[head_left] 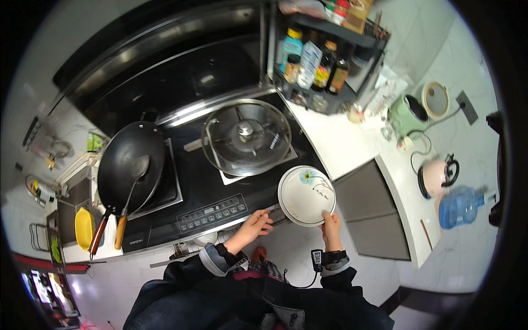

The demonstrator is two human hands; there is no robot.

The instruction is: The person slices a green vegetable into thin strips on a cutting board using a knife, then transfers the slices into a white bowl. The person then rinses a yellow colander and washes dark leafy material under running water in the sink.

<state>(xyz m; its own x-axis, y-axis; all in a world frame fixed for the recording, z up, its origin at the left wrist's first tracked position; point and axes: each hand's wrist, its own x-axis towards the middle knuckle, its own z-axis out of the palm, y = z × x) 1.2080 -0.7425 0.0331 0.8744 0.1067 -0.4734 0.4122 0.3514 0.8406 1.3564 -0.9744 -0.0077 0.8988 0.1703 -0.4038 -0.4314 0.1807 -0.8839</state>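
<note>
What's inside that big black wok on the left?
A metal ladle rests in the black wok, its wooden handle reaching out past the rim. The patch of wok beneath the ladle's head is covered, so anything there cannot be seen.

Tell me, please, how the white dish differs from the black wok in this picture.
The white dish is held by the right hand, while the black wok sits on the cooktop.
The dish is pale with a flower print; the wok is dark and plain.
The wok has a long handle; the dish shows none.
The wok holds a ladle; the dish, nothing visible.
Both are round.
</note>
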